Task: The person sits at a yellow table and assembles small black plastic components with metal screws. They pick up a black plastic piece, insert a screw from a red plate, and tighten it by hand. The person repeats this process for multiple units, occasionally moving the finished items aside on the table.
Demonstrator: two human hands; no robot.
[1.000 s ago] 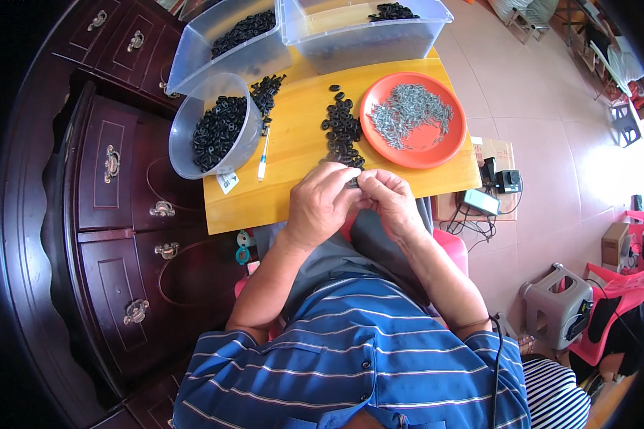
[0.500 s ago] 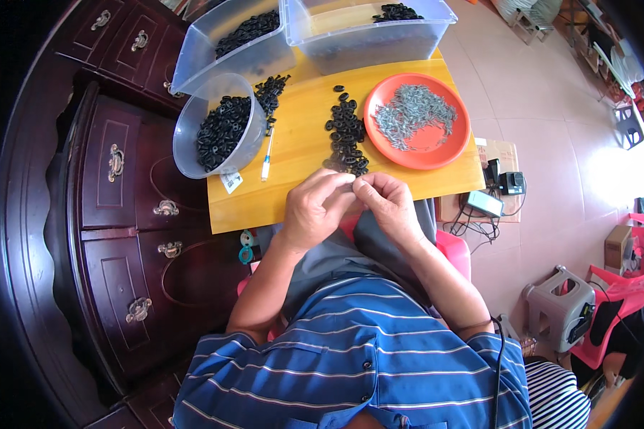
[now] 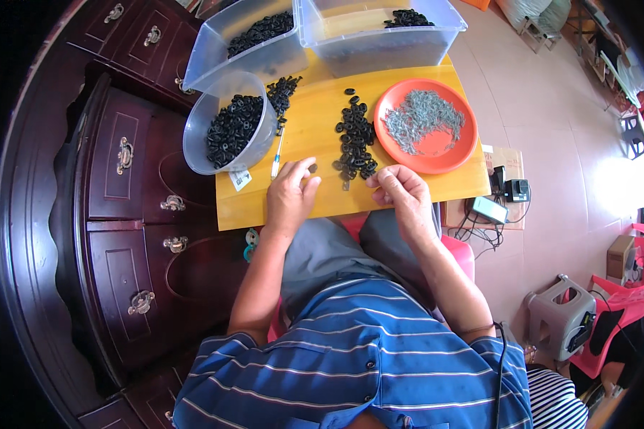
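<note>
My left hand (image 3: 290,199) is over the near part of the yellow table, thumb and fingers curled around a small dark part (image 3: 313,168) that shows at the fingertips. To its right, my right hand (image 3: 406,196) has thumb and fingers pinched together; whatever is between them is too small to name. Just beyond the right fingertips lies a loose row of black oval plastic parts (image 3: 356,136). An orange-red round plate (image 3: 468,146) holding many small grey metal pins (image 3: 422,118) stands to the right of that row.
A clear round tub (image 3: 193,146) of black parts stands at left, beside a small black heap (image 3: 282,93) and a white-blue pen (image 3: 276,161). Two clear bins (image 3: 279,64) line the far edge. Dark wooden drawers (image 3: 114,171) flank the left; a cardboard box (image 3: 504,159) is beyond the table's right edge.
My hands were together at the table's near edge and are now apart. The left has moved left with a small dark part; the right has moved slightly right, beside the row of black parts.
</note>
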